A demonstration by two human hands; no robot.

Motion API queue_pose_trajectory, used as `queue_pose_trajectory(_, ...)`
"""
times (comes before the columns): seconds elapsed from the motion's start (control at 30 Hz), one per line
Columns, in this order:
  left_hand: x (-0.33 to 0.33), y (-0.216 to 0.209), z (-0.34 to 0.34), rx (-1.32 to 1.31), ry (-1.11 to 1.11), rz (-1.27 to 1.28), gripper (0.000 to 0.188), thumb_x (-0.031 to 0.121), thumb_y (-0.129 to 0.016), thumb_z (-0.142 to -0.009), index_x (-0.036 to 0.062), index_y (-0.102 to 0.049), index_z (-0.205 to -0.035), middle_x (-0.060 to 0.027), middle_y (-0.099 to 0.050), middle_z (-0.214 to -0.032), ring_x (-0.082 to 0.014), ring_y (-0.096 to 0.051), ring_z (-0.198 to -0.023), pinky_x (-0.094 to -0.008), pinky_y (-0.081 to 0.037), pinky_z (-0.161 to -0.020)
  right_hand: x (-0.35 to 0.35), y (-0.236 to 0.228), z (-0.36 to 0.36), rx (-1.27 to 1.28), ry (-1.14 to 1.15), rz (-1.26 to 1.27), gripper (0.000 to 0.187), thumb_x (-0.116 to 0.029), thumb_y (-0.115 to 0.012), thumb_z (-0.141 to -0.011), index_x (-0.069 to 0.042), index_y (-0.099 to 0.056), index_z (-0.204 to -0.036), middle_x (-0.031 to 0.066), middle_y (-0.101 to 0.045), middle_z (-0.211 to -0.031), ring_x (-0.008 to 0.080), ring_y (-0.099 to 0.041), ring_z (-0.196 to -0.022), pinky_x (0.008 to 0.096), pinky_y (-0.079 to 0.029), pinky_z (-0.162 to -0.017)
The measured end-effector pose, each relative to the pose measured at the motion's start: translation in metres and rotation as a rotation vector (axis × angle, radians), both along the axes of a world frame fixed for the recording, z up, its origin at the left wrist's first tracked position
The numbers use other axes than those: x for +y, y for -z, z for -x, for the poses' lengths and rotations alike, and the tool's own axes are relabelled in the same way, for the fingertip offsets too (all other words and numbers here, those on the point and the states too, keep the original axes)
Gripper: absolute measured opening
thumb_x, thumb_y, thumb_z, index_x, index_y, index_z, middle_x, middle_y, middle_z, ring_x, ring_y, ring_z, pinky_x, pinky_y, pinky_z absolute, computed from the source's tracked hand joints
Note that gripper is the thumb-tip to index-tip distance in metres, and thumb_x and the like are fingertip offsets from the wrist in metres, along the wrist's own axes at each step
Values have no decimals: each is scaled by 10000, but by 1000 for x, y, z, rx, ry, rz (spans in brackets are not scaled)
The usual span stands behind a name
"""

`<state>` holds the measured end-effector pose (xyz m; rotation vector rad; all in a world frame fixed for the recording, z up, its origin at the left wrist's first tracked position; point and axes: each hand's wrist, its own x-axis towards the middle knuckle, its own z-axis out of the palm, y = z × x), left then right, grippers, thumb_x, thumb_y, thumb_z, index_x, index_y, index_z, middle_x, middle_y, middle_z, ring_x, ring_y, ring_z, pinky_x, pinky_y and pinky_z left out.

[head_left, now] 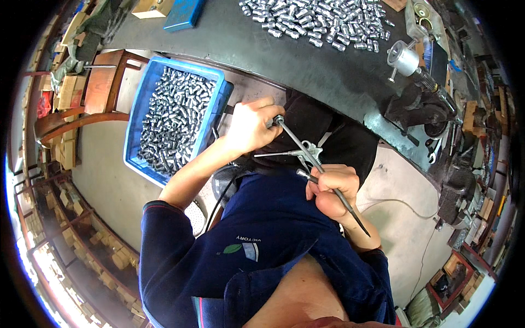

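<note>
Dark workbench (284, 60), blue crate (143, 117), concrete floor (104, 175)

Air blow gun (307, 154): bright, smooth metal with a glossy nozzle tube; its hose (350, 210) is matt black rubber or plastic. Crate (143, 112): smooth blue plastic, filled with shiny cylindrical metal parts (172, 117). Workbench (306, 65): dull, dark, worn surface carrying more polished metal parts (320, 22). Sleeve (169, 235): matt navy cloth. Chair (104, 82): reddish-brown wood.

left hand (249, 127) pinching a small metal piece at the tip of an air blow gun (306, 153); right hand (331, 188) gripping the gun, blue crate (216, 106) of metal cylinders (172, 117) beside; more cylinders on the dark workbench (306, 65)
</note>
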<state>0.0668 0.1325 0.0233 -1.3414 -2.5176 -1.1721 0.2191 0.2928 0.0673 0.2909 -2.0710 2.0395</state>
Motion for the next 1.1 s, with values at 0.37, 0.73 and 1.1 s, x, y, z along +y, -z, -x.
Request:
queue_pose_trajectory(0.37, 28, 4, -7, 59, 197, 34, 281, 114, -711, -550, 69, -638, -818, -68, -545, -659, -260, -583, -575, -352, -459, -507, 8, 50, 21, -92, 82, -224, 226, -96, -563, -653, -25, -391, -526, 59, -420, -483, 158, -471, -424, 284, -311, -412)
queue_pose_trajectory(0.73, 117, -62, 156, -67, -108, -136, 392, 156, -608, -716, 43, -600, -1091, -122, -657, -735, -221, -644, -626, -337, -520, -619, 24, 10, -11, -71, 207, 51, 327, 88, -489, -730, -37, -285, -507, 69, -428, -487, 161, -523, -445, 267, -400, -391)
queue_pose_trajectory(1.1, 55, -71, 23, -802, 374, -130, 235, 168, -597, -891, -31, -625, -1013, -43, -622, -704, -83, -569, -567, -230, -488, -526, 32, 28, 6, -110, 251, 106, 580, -487, -679, -746, -45, -388, -510, 72, -518, -518, 155, -534, -472, 261, -394, -442)
